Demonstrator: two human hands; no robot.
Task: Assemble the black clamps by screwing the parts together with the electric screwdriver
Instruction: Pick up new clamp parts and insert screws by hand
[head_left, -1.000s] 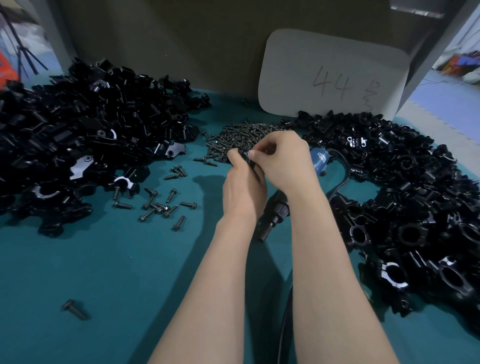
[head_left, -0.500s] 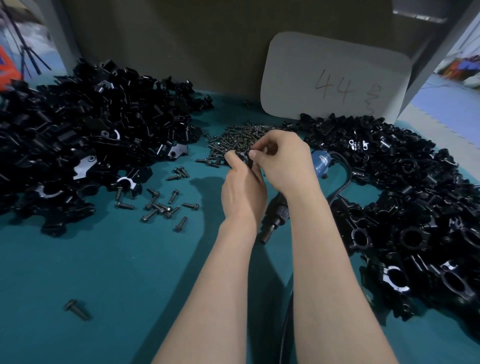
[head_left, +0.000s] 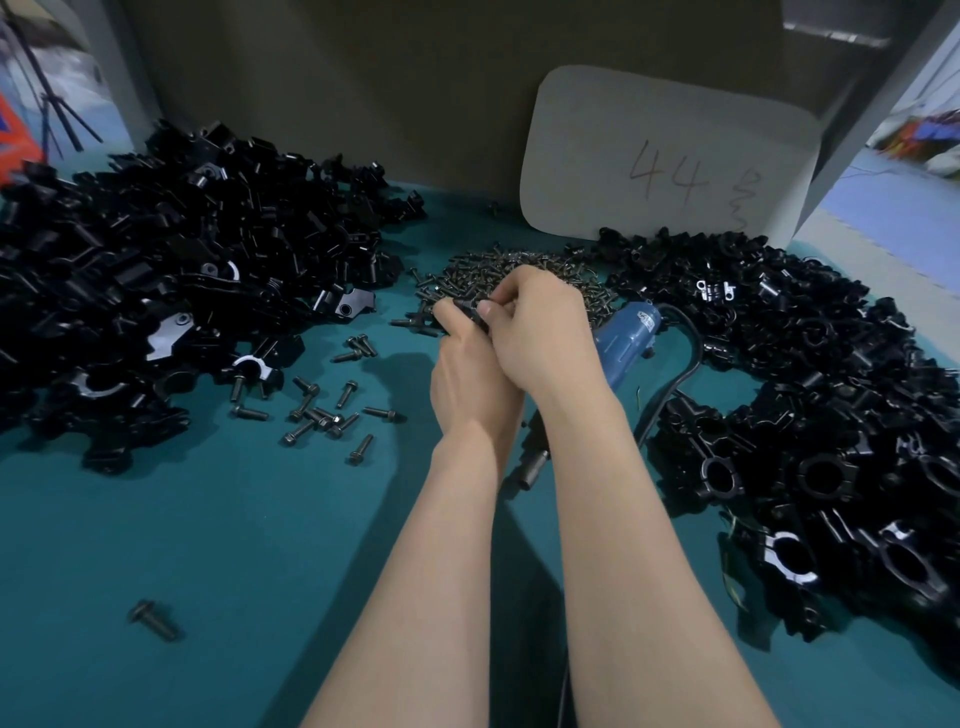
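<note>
A small black clamp piece (head_left: 469, 310) is pinched between the left hand (head_left: 475, 387) and right hand (head_left: 540, 332), just above a heap of dark metal screws (head_left: 498, 270) at 12 o'clock. A pile of glossy black clamp parts (head_left: 171, 291) lies at 10 o'clock and a second black pile (head_left: 810, 405) at 3 o'clock. The blue-bodied electric screwdriver (head_left: 626, 338) lies flat at 2 o'clock, with its tip toward 7.

A left heap of black clamp parts (head_left: 156, 291) and a right heap (head_left: 831, 415) flank the dark metal screw pile (head_left: 488, 265) on the teal table (head_left: 208, 519); the blue electric screwdriver (head_left: 623, 338) lies just right of it.

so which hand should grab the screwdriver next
Right, probably. Both hands pinch the clamp part, but the right hand lies just beside the blue screwdriver; the left hand is farther from it.
</note>
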